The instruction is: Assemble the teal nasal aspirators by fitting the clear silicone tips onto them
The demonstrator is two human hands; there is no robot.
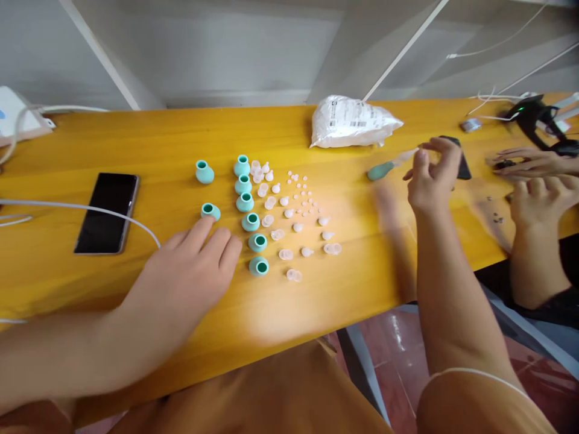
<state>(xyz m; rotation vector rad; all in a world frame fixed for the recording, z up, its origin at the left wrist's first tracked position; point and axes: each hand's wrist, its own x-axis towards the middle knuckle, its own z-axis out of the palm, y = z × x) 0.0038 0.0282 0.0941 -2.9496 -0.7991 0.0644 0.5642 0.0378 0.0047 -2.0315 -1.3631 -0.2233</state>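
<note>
My left hand (192,265) lies flat on the yellow table (136,138), its fingertips touching a small teal cup-shaped piece (210,211). A column of several more teal pieces (249,222) runs just right of it, and one stands apart (204,172). Several small clear pink tips (294,211) lie in rows beside them. My right hand (432,181) is raised at the right, fingers pinched on a thin teal-handled tool (384,169) that is blurred.
A black phone (107,212) lies at the left with a white cable (81,208) across it. A white plastic bag (350,120) sits at the back. Another person's hands (538,181) work at the far right near a black device (538,117).
</note>
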